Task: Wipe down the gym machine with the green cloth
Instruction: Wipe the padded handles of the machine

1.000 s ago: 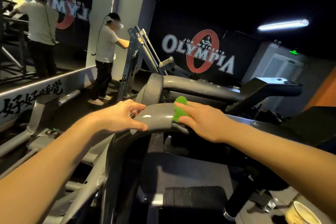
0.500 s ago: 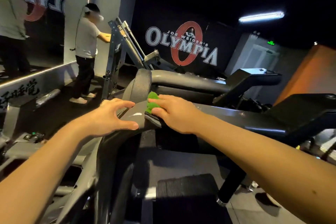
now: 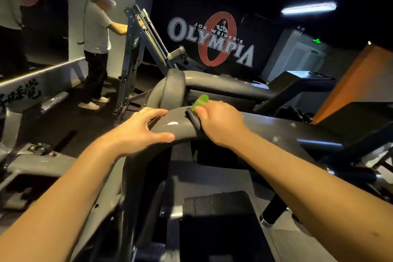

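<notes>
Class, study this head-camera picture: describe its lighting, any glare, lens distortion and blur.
Head view: dim room, lit by one white ceiling tube light; a white glare spot sits on the curved grey machine frame between the left hand and the right hand gripping the green cloth; the wide-angle lens swells the left forearm; the black ribbed footplate looks soft.

A gym: weight machines (image 3: 136,49), Olympia wall logo (image 3: 212,40).
</notes>
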